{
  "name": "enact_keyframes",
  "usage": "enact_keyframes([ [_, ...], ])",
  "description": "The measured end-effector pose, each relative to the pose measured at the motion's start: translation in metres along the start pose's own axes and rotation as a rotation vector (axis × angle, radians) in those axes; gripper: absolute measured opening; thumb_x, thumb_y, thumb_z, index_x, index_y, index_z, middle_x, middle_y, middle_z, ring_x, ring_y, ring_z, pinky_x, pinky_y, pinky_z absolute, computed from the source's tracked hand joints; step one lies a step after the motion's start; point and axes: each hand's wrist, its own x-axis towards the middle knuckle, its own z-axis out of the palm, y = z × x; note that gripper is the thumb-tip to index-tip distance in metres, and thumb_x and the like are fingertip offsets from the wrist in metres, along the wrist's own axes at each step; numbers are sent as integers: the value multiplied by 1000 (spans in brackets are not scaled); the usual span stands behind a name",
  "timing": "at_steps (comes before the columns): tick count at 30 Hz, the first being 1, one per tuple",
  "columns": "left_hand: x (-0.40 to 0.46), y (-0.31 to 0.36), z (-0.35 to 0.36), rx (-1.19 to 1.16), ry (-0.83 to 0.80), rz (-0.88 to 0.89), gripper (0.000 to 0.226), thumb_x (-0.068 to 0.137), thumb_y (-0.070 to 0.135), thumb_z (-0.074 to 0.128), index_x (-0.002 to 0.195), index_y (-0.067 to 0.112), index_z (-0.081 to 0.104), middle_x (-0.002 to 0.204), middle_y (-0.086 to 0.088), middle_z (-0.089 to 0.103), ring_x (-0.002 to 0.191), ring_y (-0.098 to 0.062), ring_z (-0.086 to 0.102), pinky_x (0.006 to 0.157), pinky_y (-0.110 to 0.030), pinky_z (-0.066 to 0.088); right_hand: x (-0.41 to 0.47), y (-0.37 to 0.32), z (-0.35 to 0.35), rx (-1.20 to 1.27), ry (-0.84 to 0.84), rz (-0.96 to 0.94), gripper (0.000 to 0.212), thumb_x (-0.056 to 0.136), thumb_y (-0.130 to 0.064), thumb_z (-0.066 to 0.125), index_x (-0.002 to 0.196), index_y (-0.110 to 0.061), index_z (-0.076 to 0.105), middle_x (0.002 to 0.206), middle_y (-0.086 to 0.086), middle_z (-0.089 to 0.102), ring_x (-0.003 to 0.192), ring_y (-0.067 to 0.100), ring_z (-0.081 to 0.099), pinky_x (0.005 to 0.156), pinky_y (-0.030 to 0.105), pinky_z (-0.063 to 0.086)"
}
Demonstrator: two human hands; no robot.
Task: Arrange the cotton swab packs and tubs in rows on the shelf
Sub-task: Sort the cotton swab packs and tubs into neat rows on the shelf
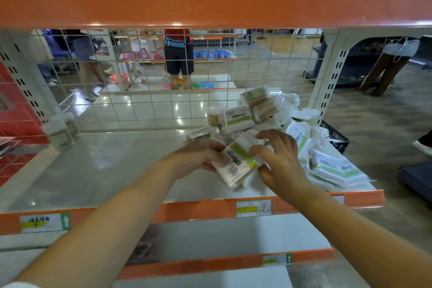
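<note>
**Both hands on one swab pack at the shelf's front right**

The left hand (198, 156) and the right hand (280, 163) both held a single cotton swab pack (236, 166), tilted, just above the white shelf (105, 166) near its front edge. The left grip was clamped on the pack's left end, thumb on top; the right grip closed over its right end, fingers curled across the wrapper. The pack carried a green band with dark characters too blurred to read and a barcode near its lower end.

Behind and to the right of the hands lay a loose heap of swab packs (252, 112), piled at odd angles, with flat bagged packs (332, 168) printed in green and white spread along the shelf's right edge. Their lettering could not be made out. At the far left, against the wire mesh back (145, 91), stood two round swab tubs (62, 131), upright and touching, well apart from the heap.

The orange front rail (187, 210) bore two price tags. The right tag (254, 208) showed handwritten strokes ending in "元". The left tag (44, 223) had small handwritten characters, not legible, beside a white arrow on green pointing up. A similar arrow tag (277, 259) sat on the rail of the shelf below.
</note>
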Motion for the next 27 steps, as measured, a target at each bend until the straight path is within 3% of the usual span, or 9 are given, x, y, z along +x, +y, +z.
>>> enact_keyframes([
  [3,-1,7,2,-45,-11,-36,21,80,-5,59,94,11,58,91,-6,67,86,-17,65,78,-34,54,3,3,0,9,-31,20,29,66,-12,40,92,-24,47,112,4,41,107,30,41,87,37,28],
  [6,-1,9,8,-177,23,-22,26,78,-8,60,97,10,54,92,-10,67,83,-20,66,68,-33,58,7,5,-2,5,-57,53,31,66,-13,37,94,-22,48,114,3,41,108,29,39,88,37,28],
  [9,0,7,15,-309,119,3,27,80,-10,57,100,7,51,97,-14,64,85,-25,65,58,-31,58,5,6,-3,-6,-97,72,37,64,-12,34,92,-17,58,115,4,43,109,29,39,86,41,34],
  [13,2,3,23,-457,233,36,34,81,-10,56,113,-1,47,107,-19,63,94,-32,65,69,-38,58,-1,0,-4,-8,-115,190,35,66,-6,40,82,-8,71,102,16,56,97,28,42,75,44,44],
  [17,0,-1,27,-556,285,56,36,81,-9,55,116,-2,48,108,-19,64,94,-33,65,69,-39,58,0,-15,-6,159,-167,323,24,67,2,53,84,-1,70,85,14,58,74,29,56,60,32,48],
  [20,-1,-6,28,-581,269,84,40,79,-9,55,118,-1,50,109,-20,65,94,-34,65,67,-37,59,5,-29,-7,312,-208,414,28,77,5,53,99,-3,69,93,4,57,76,16,54,70,10,41],
  [22,-2,-8,27,-577,270,107,40,80,-8,54,119,0,52,110,-20,64,94,-33,65,67,-35,59,11,-39,-6,393,-222,515,31,80,8,52,104,-4,68,95,-1,56,80,11,52,71,2,38],
  [25,-4,-10,25,-564,346,130,35,81,-8,54,115,-1,56,108,-18,65,92,-31,65,68,-33,58,22,-51,-1,499,-219,652,33,81,9,51,106,-4,68,100,1,62,87,14,56,72,2,39],
  [27,-5,-13,23,-543,436,140,31,81,-8,57,110,1,59,106,-17,67,90,-28,66,69,-31,58,28,-57,2,562,-240,701,34,81,8,50,107,-7,67,100,2,63,91,17,58,77,11,44],
])
